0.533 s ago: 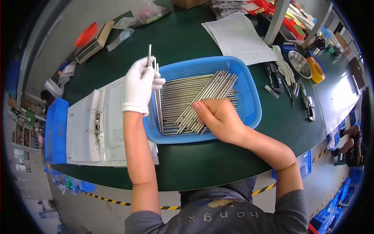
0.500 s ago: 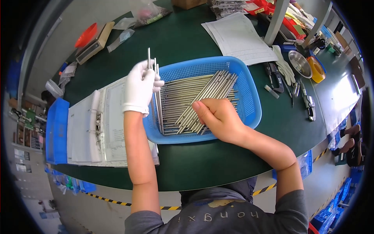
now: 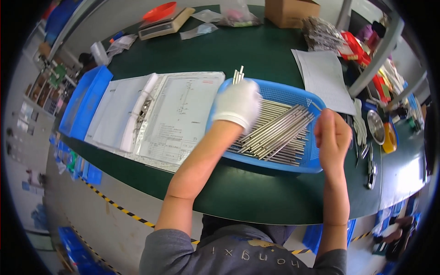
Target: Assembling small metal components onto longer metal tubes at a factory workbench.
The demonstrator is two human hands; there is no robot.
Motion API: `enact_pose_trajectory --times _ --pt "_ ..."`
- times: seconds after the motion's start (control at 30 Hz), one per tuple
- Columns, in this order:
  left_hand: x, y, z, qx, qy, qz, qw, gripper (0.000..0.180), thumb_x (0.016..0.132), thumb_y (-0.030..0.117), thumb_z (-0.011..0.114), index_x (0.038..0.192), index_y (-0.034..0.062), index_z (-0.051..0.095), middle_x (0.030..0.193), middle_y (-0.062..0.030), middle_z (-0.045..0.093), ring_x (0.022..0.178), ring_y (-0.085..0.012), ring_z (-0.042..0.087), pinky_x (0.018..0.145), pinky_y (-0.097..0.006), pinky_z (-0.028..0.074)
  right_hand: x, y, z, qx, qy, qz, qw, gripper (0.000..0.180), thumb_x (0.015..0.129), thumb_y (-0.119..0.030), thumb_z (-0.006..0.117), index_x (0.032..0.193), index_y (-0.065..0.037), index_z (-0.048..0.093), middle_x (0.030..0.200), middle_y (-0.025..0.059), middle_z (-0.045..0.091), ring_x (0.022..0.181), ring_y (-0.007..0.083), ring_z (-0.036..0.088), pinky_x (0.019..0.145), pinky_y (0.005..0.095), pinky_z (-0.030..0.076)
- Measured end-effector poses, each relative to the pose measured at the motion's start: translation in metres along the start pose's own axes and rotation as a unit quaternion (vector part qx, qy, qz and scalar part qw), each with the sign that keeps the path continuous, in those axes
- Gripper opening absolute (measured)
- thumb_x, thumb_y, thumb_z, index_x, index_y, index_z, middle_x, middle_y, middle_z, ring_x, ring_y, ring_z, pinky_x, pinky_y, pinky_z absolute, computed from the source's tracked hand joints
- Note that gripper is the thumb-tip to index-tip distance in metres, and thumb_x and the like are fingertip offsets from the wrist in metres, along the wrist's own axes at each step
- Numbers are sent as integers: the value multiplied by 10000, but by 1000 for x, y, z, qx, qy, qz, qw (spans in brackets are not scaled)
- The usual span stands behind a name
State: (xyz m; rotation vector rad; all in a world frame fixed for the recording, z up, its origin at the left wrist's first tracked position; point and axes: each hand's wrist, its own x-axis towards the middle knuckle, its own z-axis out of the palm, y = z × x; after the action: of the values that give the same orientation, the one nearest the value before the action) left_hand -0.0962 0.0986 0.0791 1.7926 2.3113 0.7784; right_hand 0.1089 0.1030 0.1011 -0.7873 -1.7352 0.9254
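- Head view, left side: left hand [image 3: 237, 104] in a white glove is clamped around a small bundle of thin steel rods [image 3: 238, 74], whose tips stick up just past the far-left rim of the blue plastic mesh basket [image 3: 275, 166].
- Loose pile of long silver metal rods [image 3: 279, 133] lies slantwise inside the basket, filling most of its floor; the gloved hand hovers over the pile's left end.
- Right hand [image 3: 333, 135], bare, is raised above the basket's right edge with fingers curled together into a fist; whether it holds anything cannot be told.
- Open white ring binder with a printed drawing sheet [image 3: 151, 117] lies just beside the basket's left rim, touching or nearly so, leaving no gap there.
- Dark green round table [image 3: 256, 195] shows a bare strip between the basket's near wall and the table's curved front edge.
- White paper sheet [image 3: 323, 78] lies beyond the basket's far-right corner, its near end running down beside the basket's rim.
- Cluttered tools and a yellow-rimmed round tin [image 3: 382, 130] crowd the right side.
- Blue plastic tray [image 3: 85, 101] borders the binder's left edge at the table rim.
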Motion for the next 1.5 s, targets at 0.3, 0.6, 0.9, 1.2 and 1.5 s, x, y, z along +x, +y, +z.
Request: enact_pose_trajectory --times 0.3,0.6,0.9,1.2,1.5 --pt "18 51 34 68 -267 70 959 263 712 191 568 878 17 674 859 -242 632 845 -359 633 721 -408 502 4 -6 -16 -70 59 -62 994 279 914 -204 514 731 -6 586 536 50 492 471 114 441 442 280 334" --pt "44 18 74 -150 -291 195 924 331 841 241 525 1075 11 567 1073 -162 601 977 -272 587 850 -360 450 7 11 2 -173 95 -210 957 310 834 -214 578 577 -63 491 492 105 504 430 296 512 399 378 389" --pt "43 -58 59 -467 -185 38 864 294 882 224 505 1072 7 563 1065 -120 594 966 -237 575 855 -349 448 5 8 11 -167 63 -208 962 341 857 -254 527 593 -44 479 474 112 486 424 303 510 398 389 404" --pt "-27 50 18 -534 135 156 820 231 893 132 540 1055 -27 588 741 34 521 627 -11 437 553 -161 334 4 11 17 -155 96 -285 941 248 792 -179 595 621 -56 464 515 96 494 459 293 532 423 393 426" --pt "-45 57 13 -592 20 -5 806 224 876 49 499 1058 -26 606 655 27 508 483 -5 365 406 -146 245 13 24 7 -173 118 -268 940 191 794 -103 594 657 -48 472 530 90 494 438 276 507 401 353 400"
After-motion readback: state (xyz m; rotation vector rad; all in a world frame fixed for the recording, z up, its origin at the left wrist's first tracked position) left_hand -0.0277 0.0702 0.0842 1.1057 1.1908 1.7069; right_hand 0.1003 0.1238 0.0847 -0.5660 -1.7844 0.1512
